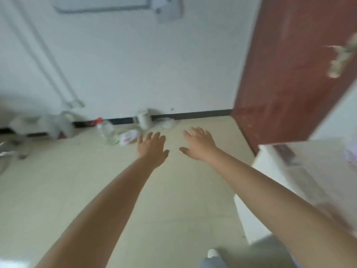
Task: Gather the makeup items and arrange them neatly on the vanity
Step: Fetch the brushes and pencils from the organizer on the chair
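Both arms stretch forward over a pale tiled floor, palms down. My left hand (151, 148) is open with fingers spread and holds nothing. My right hand (200, 144) is likewise open and bare, a short gap to the right of the left one. A white piece of furniture (270, 153), possibly the vanity, stands at the right edge, with blurred dark and purple items on its top. The whole picture is motion-blurred and I can make out no makeup item clearly.
A dark red door (289, 74) with a metal handle (340, 59) stands open at the right. Along the white wall lie a clear bottle with a red cap (105, 130), a white packet (128, 138), a white cylinder (144, 118) and a grey heap (48, 124).
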Demonstrator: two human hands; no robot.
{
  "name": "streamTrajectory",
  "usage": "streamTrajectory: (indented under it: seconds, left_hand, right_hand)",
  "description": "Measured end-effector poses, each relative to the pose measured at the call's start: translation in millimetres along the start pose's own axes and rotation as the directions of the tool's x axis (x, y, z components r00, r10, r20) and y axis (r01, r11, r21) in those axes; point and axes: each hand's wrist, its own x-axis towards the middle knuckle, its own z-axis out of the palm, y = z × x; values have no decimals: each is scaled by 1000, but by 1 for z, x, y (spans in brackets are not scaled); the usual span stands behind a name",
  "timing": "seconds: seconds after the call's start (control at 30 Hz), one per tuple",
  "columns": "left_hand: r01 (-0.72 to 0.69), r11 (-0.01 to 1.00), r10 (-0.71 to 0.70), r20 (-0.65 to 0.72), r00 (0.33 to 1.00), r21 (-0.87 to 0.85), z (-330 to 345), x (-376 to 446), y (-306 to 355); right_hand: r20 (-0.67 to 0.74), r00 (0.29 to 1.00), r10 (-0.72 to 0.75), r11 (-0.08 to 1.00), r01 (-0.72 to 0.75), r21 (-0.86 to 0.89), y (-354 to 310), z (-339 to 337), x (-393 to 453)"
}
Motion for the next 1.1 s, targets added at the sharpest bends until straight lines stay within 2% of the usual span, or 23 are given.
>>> streamTrajectory:
  seconds: [0.07,0.17,0.3,0.43,0.6,0.8,0.87,0.97,1.1]
  left_hand:
    - [173,985,-173,20,985,-12,9,-28,-73]
    - [402,915,-400,52,915,-24,21,-74,-166]
    - [681,732,-679,80,730,2,27,-132,-283]
    - [836,545,-839,47,543,71,14,-165,-403]
    - [941,336,-941,-24,337,47,-27,-188,-540]
    - [985,157,-985,-63,162,69,-50,-234,-668]
    - [993,98,-992,-72,103,70,-54,-252,-711]
    - [995,45,-995,-82,52,85,-52,-274,-783]
    - [995,13,-999,-46,18,102,-39,-297,-889]
  right_hand:
    - [35,986,-161,987,162,-18,-71,2,30]
    - [56,925,-377,925,379,-29,-173,8,66]
    - [92,797,-597,797,602,-44,-313,18,108]
    - [73,652,-755,651,758,-41,-455,14,164]
    - [15,465,-885,464,885,-32,-622,-12,221]
    - [-1,245,-970,245,970,-14,-796,-27,248]
    - [-11,194,-981,194,981,-11,-850,-28,253]
    - [-28,128,-991,128,992,-1,-932,-27,262]
    - [-43,113,-993,112,994,12,-1043,-26,280]
